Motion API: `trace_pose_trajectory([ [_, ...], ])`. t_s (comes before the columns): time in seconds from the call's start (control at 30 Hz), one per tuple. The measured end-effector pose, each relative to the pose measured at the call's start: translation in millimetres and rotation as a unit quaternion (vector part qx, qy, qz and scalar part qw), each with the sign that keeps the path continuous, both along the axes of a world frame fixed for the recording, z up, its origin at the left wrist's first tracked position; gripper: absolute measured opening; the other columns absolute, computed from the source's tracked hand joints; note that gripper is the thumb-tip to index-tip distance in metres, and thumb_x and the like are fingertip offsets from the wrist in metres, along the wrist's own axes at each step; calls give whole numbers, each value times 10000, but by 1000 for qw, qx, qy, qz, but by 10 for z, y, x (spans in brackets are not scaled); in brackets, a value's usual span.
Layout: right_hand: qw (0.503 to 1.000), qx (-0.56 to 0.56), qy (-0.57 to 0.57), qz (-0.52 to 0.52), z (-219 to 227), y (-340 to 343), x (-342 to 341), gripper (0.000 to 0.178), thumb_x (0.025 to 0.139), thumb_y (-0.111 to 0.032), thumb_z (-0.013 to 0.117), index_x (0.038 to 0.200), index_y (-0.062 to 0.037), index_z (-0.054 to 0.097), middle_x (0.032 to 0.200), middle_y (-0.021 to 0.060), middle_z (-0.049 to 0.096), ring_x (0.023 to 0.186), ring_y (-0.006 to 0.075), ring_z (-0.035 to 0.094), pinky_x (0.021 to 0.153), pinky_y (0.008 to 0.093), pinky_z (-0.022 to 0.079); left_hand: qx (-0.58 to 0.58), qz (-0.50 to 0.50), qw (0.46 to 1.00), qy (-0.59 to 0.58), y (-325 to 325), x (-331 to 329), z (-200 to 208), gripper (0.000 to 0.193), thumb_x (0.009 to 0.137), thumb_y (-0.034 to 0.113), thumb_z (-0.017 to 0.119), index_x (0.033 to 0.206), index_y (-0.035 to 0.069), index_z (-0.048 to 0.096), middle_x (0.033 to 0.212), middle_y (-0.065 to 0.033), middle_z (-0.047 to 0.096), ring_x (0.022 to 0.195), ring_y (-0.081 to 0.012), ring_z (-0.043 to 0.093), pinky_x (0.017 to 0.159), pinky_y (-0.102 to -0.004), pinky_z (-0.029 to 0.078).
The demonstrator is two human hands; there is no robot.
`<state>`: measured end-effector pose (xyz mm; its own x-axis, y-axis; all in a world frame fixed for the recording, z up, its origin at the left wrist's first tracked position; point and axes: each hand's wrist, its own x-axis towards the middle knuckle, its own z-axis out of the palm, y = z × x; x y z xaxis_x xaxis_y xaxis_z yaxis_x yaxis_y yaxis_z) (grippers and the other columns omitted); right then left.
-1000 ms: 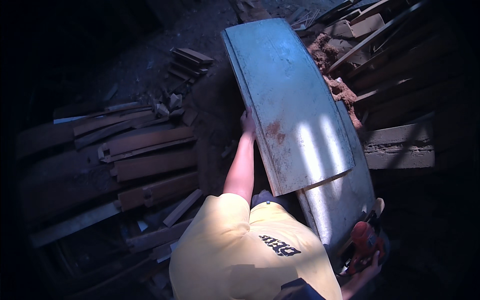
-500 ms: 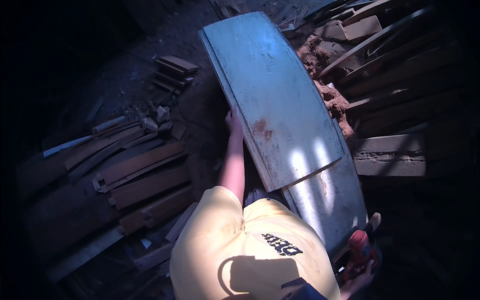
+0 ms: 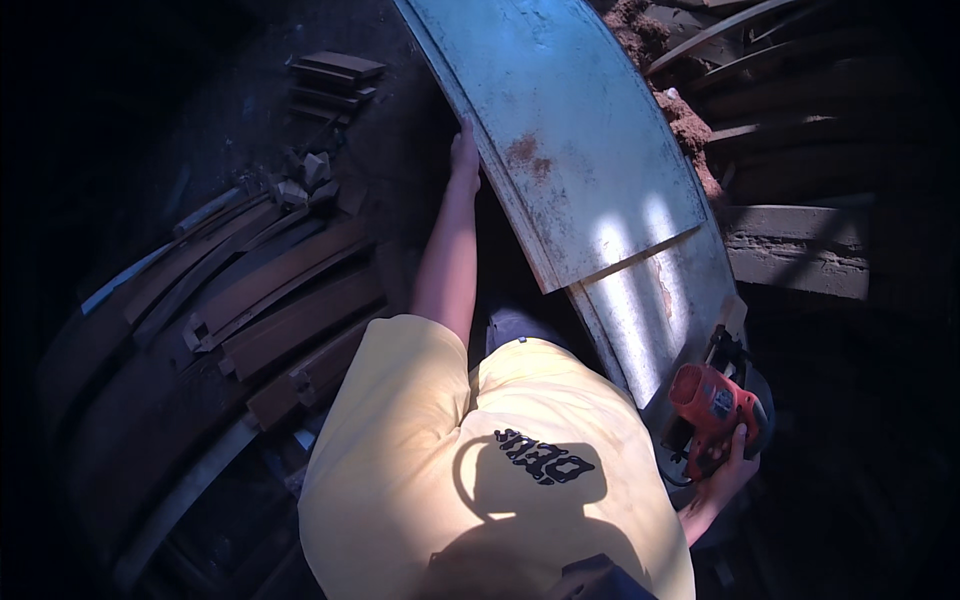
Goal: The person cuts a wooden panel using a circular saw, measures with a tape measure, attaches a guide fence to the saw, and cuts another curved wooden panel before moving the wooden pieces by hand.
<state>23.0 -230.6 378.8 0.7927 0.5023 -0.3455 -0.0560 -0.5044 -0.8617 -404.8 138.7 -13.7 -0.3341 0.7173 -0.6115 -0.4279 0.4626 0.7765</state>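
Observation:
A long pale blue-white board (image 3: 590,120) with a rusty brown stain reaches away from me. Its near end overlaps a second whitish board (image 3: 640,310) underneath. My left hand (image 3: 465,155) is closed on the upper board's left edge, the fingers partly hidden by the edge. At my right side, my right hand (image 3: 738,465) grips the rear handle of a red circular saw (image 3: 715,405). The saw is over the near end of the lower board, its motor housing toward my body. Its blade is not visible.
Stacked brown planks (image 3: 290,310) lie on the left, with small wood offcuts (image 3: 310,180) beyond them. A short stack of boards (image 3: 335,80) sits farther off. Reddish sawdust (image 3: 690,130) is heaped along the board's right side, near a thick grey beam (image 3: 800,250).
The red saw has come up and forward into fuller view with my right hand. My left hand still holds the board's edge. The view has shifted, with the boards' near ends higher in it.

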Motion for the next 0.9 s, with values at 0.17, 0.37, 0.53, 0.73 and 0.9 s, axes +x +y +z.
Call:
trace_pose_trajectory([
  [0.17, 993, 6, 18, 115, -118, 52, -189, 170, 1004, -172, 699, 1086, -37, 636, 705, -36, 524, 560, 51, 484, 527, 226, 369, 48, -92, 994, -21, -313, -130, -209, 889, 1021, 523, 615, 1641, 51, 186, 1572, -178, 457, 1397, -326, 486, 1158, -511, 347],
  [0.37, 980, 33, 18, 194, -244, -441, -256, 294, 957, -117, 736, 1220, -2, 671, 766, -8, 603, 579, 47, 491, 528, 217, 379, -74, 78, 992, 72, -284, 346, -128, 735, 1037, 467, 591, 1550, -16, 382, 1526, -235, 518, 1402, -358, 512, 1083, -479, 457],
  [0.53, 968, -29, -46, 246, -275, -863, -484, 363, 937, -81, 721, 1293, -22, 681, 851, 17, 677, 586, 32, 492, 517, 207, 369, -4, 44, 997, 65, -371, 525, -55, 771, 1044, 479, 566, 1589, 6, 293, 1594, -250, 412, 1405, -403, 500, 1097, -515, 456],
  [0.73, 927, -36, -113, 355, -442, -1088, -632, 254, 922, -95, 742, 1150, 8, 696, 852, 37, 707, 693, 115, 614, 643, 278, 497, 12, -101, 989, 111, -1123, 309, 212, 631, 1052, 475, 563, 1540, 122, 375, 1440, -157, 536, 1233, -337, 588, 973, -481, 512],
  [0.9, 885, 46, -61, 459, -545, -905, -1021, 224, 901, -47, 756, 1094, 35, 679, 934, 161, 757, 861, 226, 748, 798, 344, 557, 36, -186, 979, 76, -3073, 352, 720, 494, 1077, 410, 542, 1472, 123, 468, 978, -34, 632, 853, -114, 605, 763, -301, 528],
])
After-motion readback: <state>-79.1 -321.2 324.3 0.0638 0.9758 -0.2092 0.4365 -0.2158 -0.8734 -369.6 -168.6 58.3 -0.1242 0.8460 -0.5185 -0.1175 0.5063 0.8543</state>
